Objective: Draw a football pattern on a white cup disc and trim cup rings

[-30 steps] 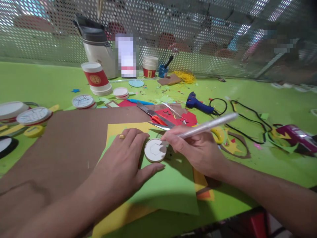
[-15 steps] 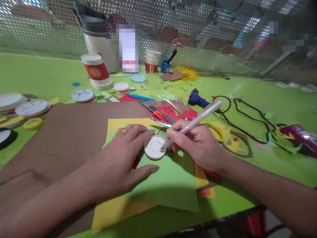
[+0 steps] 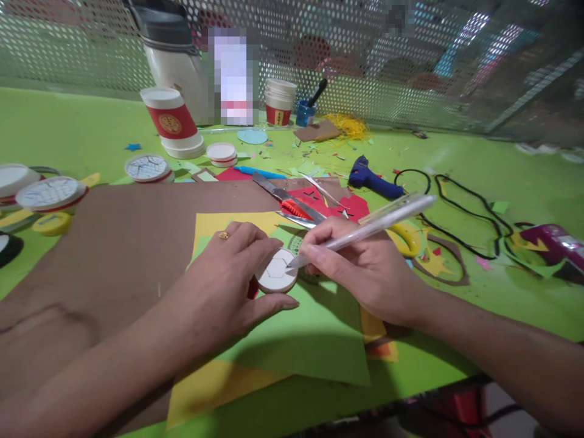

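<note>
My left hand [image 3: 228, 286], flat, braced small white round disc [image 3: 275, 277]; right hand [image 3: 365, 271] gripped slim white pen [image 3: 387, 219]; red paper cup [image 3: 172, 121] emblem illegible.

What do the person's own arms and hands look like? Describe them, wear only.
Both forearms are bare, with no sleeves, watch or bracelet in view. The left hand wears a small gold ring on one finger. The right hand shows none.

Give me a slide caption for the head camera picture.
Left hand steadies a white disc on green paper while the right hand touches it with a white pen.
</note>
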Demonstrator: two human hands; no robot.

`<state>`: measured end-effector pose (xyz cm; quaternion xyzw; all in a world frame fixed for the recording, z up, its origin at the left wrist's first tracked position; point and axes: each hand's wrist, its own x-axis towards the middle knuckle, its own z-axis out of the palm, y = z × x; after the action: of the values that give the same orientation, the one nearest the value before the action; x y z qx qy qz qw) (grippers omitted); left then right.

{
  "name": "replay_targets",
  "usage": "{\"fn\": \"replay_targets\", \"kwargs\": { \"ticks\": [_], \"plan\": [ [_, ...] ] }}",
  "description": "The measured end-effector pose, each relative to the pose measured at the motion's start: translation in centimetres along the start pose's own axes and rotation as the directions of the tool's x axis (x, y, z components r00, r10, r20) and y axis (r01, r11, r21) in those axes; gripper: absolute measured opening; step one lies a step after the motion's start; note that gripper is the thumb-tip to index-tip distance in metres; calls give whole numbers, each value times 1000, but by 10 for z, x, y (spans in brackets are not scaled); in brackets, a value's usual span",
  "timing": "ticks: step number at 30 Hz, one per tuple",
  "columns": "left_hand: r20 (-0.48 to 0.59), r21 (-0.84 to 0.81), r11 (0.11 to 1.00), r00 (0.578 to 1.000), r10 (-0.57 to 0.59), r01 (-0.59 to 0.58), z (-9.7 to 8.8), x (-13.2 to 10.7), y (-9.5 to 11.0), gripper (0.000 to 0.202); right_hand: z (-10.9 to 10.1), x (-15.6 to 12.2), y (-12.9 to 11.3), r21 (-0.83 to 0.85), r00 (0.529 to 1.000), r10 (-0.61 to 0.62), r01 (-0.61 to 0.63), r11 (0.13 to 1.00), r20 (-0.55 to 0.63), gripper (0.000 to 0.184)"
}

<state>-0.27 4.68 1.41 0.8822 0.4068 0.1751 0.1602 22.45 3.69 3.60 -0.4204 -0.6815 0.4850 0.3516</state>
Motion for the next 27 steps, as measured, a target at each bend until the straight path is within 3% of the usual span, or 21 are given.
{"fn": "replay_targets", "kwargs": {
  "ticks": [5, 17, 27],
  "plan": [
    [36, -67, 997, 999, -41, 43, -6, -2, 6, 28, -2, 3, 0, 76, 999, 10, -14, 997, 50, 5],
    [-102, -91, 992, 992, 74, -84, 8, -7, -12, 33, -3, 8, 3, 90, 995, 94, -98, 991, 45, 17],
    [-8, -96, 994, 999, 54, -54, 4, -4, -10, 33, -2, 13, 3, 83, 988, 142, -147, 986, 61, 15]
  ]
}}
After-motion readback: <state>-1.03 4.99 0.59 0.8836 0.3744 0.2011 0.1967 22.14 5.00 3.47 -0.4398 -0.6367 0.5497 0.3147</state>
